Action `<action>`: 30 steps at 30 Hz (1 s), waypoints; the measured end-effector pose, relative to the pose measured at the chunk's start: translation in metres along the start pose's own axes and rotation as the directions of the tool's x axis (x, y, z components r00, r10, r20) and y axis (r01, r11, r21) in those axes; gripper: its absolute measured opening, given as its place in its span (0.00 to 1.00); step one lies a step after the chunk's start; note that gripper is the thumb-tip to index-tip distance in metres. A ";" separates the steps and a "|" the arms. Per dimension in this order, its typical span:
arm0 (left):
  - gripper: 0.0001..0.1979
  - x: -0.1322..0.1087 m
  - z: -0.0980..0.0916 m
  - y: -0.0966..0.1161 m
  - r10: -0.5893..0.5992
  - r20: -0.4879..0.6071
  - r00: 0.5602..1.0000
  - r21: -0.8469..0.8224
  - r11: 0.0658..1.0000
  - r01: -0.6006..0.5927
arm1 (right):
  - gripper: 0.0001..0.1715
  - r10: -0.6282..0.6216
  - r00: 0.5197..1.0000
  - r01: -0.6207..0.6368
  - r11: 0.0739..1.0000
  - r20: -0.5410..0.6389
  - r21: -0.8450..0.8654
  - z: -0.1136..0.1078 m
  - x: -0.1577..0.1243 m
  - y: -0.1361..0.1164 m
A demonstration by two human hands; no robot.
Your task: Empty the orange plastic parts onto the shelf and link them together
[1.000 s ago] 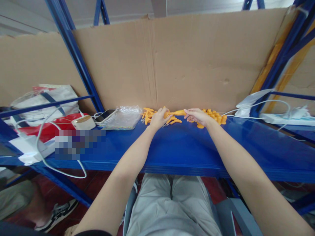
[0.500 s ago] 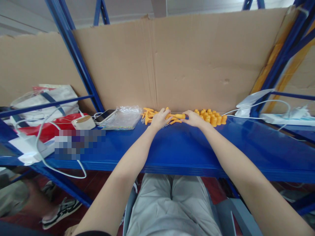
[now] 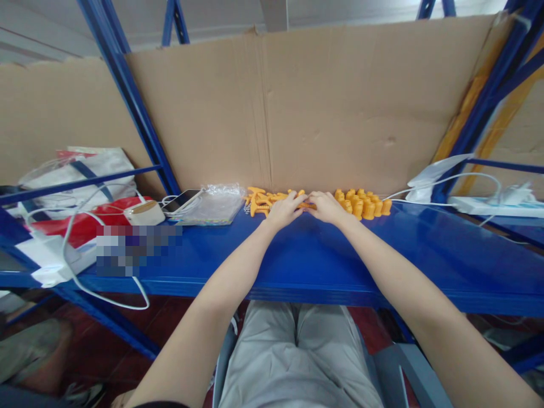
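Observation:
My left hand (image 3: 288, 211) and my right hand (image 3: 327, 208) are close together near the back of the blue shelf. Their curled fingers meet over an orange plastic piece (image 3: 307, 205), mostly hidden beneath them. To the left of my left hand lies a heap of orange branched plastic pieces (image 3: 258, 203), with thin metal chain showing at its edge. Just past my right hand stand several orange cup-like pieces (image 3: 369, 206), grouped in rows.
A clear plastic bag (image 3: 219, 204) and a phone (image 3: 187, 199) lie left of the heap. Cables and a white charger (image 3: 144, 212) are farther left. Cardboard (image 3: 340, 107) walls off the back; blue posts (image 3: 131, 102) flank it. Another person's leg (image 3: 38, 345) is at lower left.
My hands have come together, the left moving right and the right slightly left. The long orange piece between them is now mostly covered. The other person's foot has shifted down.

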State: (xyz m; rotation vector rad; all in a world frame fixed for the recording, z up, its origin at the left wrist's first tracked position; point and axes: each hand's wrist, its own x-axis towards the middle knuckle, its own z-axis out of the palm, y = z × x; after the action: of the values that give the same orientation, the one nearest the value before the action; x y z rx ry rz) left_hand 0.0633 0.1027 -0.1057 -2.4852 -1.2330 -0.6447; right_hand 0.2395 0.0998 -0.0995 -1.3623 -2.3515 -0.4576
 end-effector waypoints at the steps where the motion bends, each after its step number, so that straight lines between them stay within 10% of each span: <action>1: 0.22 0.000 0.002 -0.001 0.007 -0.024 1.000 -0.019 1.000 -0.007 | 0.13 0.025 1.000 -0.025 1.000 -0.012 0.005 0.000 0.000 0.001; 8: 0.26 0.003 0.010 -0.014 0.015 -0.275 0.961 -0.218 0.973 -0.077 | 0.07 0.351 0.932 -0.306 0.894 -0.087 0.327 0.008 0.010 0.030; 20: 0.22 0.002 0.012 -0.016 -0.030 -0.241 0.970 -0.270 0.962 -0.037 | 0.15 0.740 0.662 -0.511 0.328 0.121 0.795 0.012 0.055 0.063; 30: 0.22 0.004 0.017 -0.018 -0.003 -0.202 0.979 -0.274 0.960 -0.054 | 0.20 0.825 0.510 -0.559 0.103 0.243 0.823 0.030 0.079 0.099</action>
State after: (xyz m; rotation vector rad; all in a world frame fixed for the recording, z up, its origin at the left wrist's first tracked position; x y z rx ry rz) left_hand 0.0550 0.1236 -0.1175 -2.5703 -1.0974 -1.1019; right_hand 0.2857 0.2198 -0.0792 -1.5006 -1.0124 0.7047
